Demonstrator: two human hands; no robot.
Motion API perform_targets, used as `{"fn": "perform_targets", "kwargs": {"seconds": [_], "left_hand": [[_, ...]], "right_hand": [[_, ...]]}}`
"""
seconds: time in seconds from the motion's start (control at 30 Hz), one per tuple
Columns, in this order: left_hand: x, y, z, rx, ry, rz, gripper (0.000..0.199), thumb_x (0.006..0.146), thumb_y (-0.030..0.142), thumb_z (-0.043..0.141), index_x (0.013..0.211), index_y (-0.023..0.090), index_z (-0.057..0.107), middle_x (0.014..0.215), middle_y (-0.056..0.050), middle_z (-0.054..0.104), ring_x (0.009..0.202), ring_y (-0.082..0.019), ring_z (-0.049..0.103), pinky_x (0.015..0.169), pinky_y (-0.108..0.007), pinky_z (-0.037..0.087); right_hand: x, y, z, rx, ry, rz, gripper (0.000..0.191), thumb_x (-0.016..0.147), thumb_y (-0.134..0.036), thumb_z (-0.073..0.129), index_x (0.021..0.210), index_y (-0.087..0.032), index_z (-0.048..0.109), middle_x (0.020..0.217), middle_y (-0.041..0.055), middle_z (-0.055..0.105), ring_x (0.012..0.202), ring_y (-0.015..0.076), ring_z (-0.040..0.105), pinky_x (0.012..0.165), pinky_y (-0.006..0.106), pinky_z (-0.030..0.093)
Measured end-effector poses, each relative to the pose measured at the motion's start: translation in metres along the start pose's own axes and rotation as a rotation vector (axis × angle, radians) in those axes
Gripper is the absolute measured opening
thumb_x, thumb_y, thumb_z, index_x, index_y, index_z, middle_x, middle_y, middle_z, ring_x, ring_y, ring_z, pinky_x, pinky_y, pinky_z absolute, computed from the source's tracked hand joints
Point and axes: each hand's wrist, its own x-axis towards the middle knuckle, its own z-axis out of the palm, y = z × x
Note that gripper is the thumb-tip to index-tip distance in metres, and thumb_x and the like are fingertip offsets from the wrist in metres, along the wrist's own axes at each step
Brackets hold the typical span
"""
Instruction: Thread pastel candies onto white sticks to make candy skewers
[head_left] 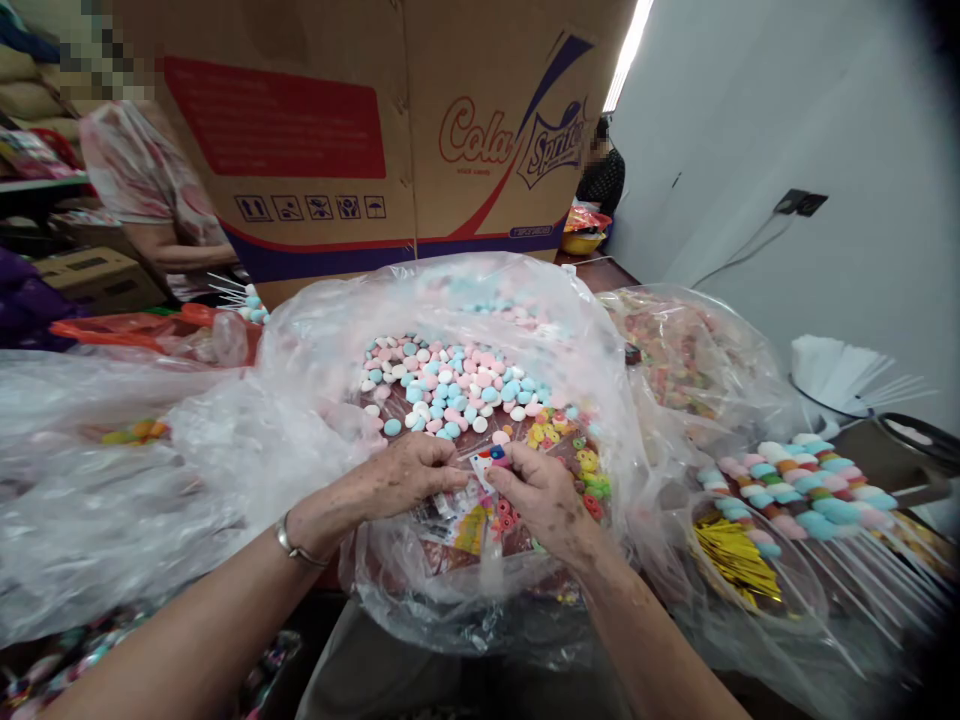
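While a carton (300,120) towers over the plastic-strewn table (611,276) by a pale wall (750,120), the right hand (544,495), nearly closed, pinches a small packet (481,466) near pastel candies (465,385); the left hand (401,475) curls alongside, hold unclear.

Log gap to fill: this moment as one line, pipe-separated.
left hand: beside small printed piece, grip unclear | right hand: pinching it | ahead: pastel sweets, clear plastic around them
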Motion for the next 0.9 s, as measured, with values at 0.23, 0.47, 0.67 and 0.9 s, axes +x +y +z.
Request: {"fn": "perform_targets", "kwargs": {"seconds": [0.23, 0.47, 0.67, 0.9], "left_hand": [[-0.011, 0.012, 0.003, -0.133, -0.055, 0.023, 0.044, 0.091, 0.052, 0.050, 0.062, 0.019, 0.048, 0.057, 0.005, 0.041, 0.053, -0.011, 0.037, 0.051, -0.023, 0.029], [-0.013, 0.011, 0.007, -0.170, -0.005, 0.028, 0.039, 0.091, 0.048, 0.051, 0.065, 0.019, 0.047, 0.063, 0.006, 0.036, 0.057, -0.010, 0.032, 0.053, -0.022, 0.027], [-0.012, 0.014, 0.012, -0.236, -0.036, 0.057, 0.040, 0.085, 0.049, 0.059, 0.063, 0.019, 0.044, 0.061, 0.006, 0.035, 0.056, -0.010, 0.030, 0.050, -0.021, 0.024], [-0.009, 0.012, 0.017, -0.102, -0.056, 0.137, 0.039, 0.093, 0.045, 0.049, 0.064, 0.019, 0.047, 0.061, 0.005, 0.037, 0.057, -0.011, 0.034, 0.052, -0.023, 0.026]], "right_hand": [[-0.009, -0.006, 0.001, -0.208, 0.145, -0.211, 0.038, 0.094, -0.039, 0.043, 0.062, -0.023, 0.030, 0.060, -0.0044, 0.036, 0.058, 0.0128, 0.036, 0.056, 0.027, 0.029], [-0.017, 0.000, 0.000, -0.222, 0.159, -0.286, 0.040, 0.098, -0.041, 0.038, 0.063, -0.025, 0.028, 0.060, -0.0036, 0.035, 0.059, 0.0144, 0.038, 0.058, 0.029, 0.031], [-0.023, 0.004, -0.002, -0.246, 0.198, -0.325, 0.039, 0.099, -0.044, 0.038, 0.066, -0.025, 0.033, 0.065, -0.0007, 0.043, 0.064, 0.0166, 0.044, 0.061, 0.030, 0.036], [-0.032, -0.003, -0.011, -0.060, 0.102, -0.113, 0.030, 0.094, -0.046, 0.052, 0.076, -0.021, 0.054, 0.071, -0.0010, 0.055, 0.068, 0.0155, 0.050, 0.063, 0.026, 0.038]]}}
